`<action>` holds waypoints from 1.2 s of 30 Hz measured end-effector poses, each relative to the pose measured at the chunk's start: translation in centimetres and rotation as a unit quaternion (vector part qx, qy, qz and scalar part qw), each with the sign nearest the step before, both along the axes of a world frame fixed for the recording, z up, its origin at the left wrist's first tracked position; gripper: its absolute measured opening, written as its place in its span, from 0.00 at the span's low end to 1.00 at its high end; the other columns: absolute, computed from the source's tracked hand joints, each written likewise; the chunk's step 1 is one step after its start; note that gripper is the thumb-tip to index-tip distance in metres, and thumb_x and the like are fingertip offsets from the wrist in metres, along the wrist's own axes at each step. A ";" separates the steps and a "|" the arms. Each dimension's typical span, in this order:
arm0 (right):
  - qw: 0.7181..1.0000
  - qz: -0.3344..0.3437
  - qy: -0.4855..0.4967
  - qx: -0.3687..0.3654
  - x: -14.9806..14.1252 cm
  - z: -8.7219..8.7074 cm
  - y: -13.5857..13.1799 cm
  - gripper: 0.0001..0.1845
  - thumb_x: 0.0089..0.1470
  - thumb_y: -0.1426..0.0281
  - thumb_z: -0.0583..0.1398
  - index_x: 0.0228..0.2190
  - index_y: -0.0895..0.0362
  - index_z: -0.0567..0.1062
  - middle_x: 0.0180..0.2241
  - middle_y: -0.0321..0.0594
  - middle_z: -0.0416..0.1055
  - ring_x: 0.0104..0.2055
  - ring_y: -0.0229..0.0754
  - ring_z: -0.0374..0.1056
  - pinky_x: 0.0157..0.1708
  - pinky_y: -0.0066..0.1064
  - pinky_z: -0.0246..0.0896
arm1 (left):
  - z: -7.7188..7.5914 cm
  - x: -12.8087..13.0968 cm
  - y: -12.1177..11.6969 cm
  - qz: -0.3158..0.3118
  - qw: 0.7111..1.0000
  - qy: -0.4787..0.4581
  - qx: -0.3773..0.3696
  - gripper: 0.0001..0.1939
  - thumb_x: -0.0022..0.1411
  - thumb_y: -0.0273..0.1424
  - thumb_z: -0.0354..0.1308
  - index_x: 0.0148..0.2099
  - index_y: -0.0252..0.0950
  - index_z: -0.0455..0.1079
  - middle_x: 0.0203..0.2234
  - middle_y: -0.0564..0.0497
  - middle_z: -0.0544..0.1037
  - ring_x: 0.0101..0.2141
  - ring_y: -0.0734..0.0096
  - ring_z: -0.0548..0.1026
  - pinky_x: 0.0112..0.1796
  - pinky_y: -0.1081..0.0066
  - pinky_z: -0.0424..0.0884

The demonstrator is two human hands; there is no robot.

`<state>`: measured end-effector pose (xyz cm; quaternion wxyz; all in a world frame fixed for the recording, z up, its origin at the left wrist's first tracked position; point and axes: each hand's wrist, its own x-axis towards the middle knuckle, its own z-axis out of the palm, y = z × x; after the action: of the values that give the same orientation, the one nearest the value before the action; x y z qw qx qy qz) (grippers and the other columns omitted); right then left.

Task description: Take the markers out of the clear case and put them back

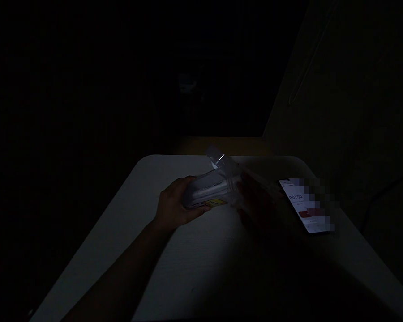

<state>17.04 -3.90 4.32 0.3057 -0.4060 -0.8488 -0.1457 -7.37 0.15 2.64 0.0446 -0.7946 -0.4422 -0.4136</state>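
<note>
A clear plastic box (206, 190) with a yellow-and-red label on its near side is held a little above the white table. Its transparent lid or flap (216, 155) stands raised at the far right end. Around the left end wraps my left hand (174, 201), thumb along the near side and fingers over the top. My right hand (257, 201) lies in deep shadow at the box's right end, its fingers closed about the clear plastic there. Something pale and long shows inside the box, but I cannot make out what it is.
On the right of the white table (134, 210) lies a phone (298, 203) with its screen lit, partly blurred out. Past the table's far edge is a strip of brownish floor (221, 145). A wall with a thin cord (309, 67) rises at right. Most surroundings are dark.
</note>
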 end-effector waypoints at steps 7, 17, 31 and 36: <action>1.000 -0.005 0.001 0.010 0.3 0.3 0.1 0.23 0.57 0.71 0.50 0.54 0.58 0.59 0.60 0.47 0.50 0.63 0.44 0.45 0.55 0.39 0.55 | 0.2 0.1 0.0 -0.009 1.000 0.007 0.021 0.36 0.43 0.47 0.63 0.51 0.36 0.60 0.40 0.45 0.74 0.39 0.60 0.74 0.39 0.64 0.72; 0.998 0.007 0.027 0.064 0.8 0.8 0.3 0.12 0.54 0.72 0.54 0.42 0.57 0.69 0.46 0.45 0.66 0.51 0.43 0.60 0.48 0.38 0.59 | 0.4 0.1 0.0 -0.016 0.999 0.021 0.028 0.35 0.42 0.48 0.63 0.50 0.36 0.61 0.38 0.45 0.74 0.37 0.61 0.74 0.37 0.65 0.72; 0.998 0.005 0.027 0.064 0.8 1.5 0.2 0.12 0.52 0.69 0.53 0.38 0.56 0.71 0.38 0.44 0.67 0.42 0.44 0.62 0.39 0.36 0.62 | 0.3 0.1 0.1 -0.028 0.998 0.047 0.022 0.37 0.42 0.49 0.62 0.52 0.39 0.60 0.40 0.46 0.74 0.39 0.60 0.73 0.39 0.63 0.71; 0.998 -0.005 0.055 0.024 1.6 0.9 0.3 0.13 0.54 0.62 0.53 0.38 0.55 0.71 0.40 0.43 0.69 0.43 0.44 0.64 0.40 0.38 0.64 | 0.3 0.0 0.2 -0.037 0.999 0.031 0.025 0.37 0.42 0.48 0.63 0.51 0.38 0.60 0.41 0.46 0.73 0.39 0.61 0.73 0.40 0.64 0.71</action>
<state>18.64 -3.62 5.18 0.3612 -0.4102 -0.8247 -0.1453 -7.38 0.32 2.91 0.0625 -0.8218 -0.4002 -0.4007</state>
